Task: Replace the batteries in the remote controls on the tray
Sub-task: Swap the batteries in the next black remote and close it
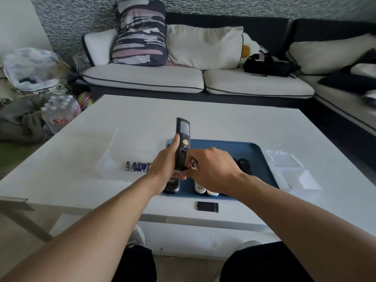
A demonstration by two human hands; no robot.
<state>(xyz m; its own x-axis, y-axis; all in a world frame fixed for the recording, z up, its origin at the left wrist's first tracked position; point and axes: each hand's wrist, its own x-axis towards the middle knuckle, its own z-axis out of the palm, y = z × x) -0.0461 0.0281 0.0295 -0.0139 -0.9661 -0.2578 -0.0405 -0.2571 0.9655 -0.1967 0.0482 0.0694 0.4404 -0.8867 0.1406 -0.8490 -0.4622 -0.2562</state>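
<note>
My left hand grips a long black remote back side up, held above the left end of the blue tray. Its battery bay is uncovered. My right hand pinches a battery at the bay's lower end. The black battery cover lies on the table in front of the tray. Other remotes rest on the tray: a black one, two white ones and a dark one, all partly hidden by my hands. A row of several blue batteries lies left of the tray.
The white table holds clear plastic packaging on the left and on the right. Behind it stands a sofa with cushions. A pack of water bottles sits on the floor at left.
</note>
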